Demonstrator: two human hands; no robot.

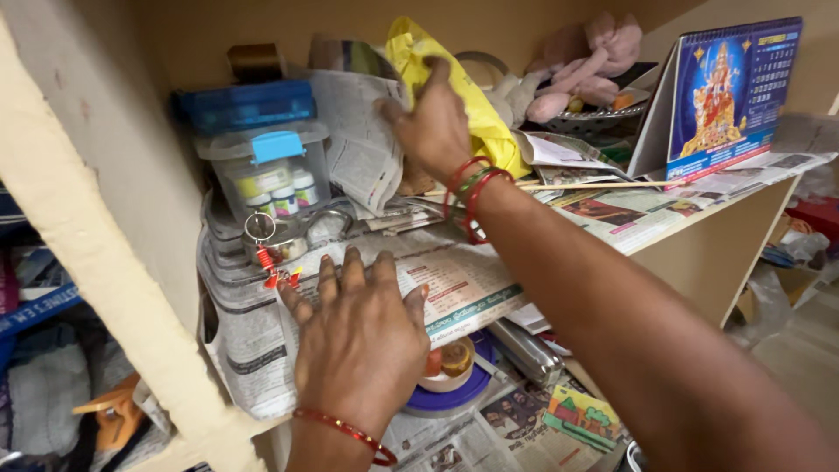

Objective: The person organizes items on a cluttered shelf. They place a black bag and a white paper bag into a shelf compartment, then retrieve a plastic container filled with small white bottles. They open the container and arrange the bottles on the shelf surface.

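Left hand (358,336) flat, fingers spread, pressing newspaper (454,284) at shelf front edge. Right hand (433,127) pinching yellow bag (476,109) at shelf back. Step: sorting shelf clutter. Next likely needs bag lifted out past plastic box (266,170).

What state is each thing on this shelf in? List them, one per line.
Left hand: flat on the newspaper.
Right hand: gripping the yellow bag.
Clear box: lid shut, small bottles inside.
Calendar: standing, leaning back.
Tape roll: lying flat on the lower shelf.
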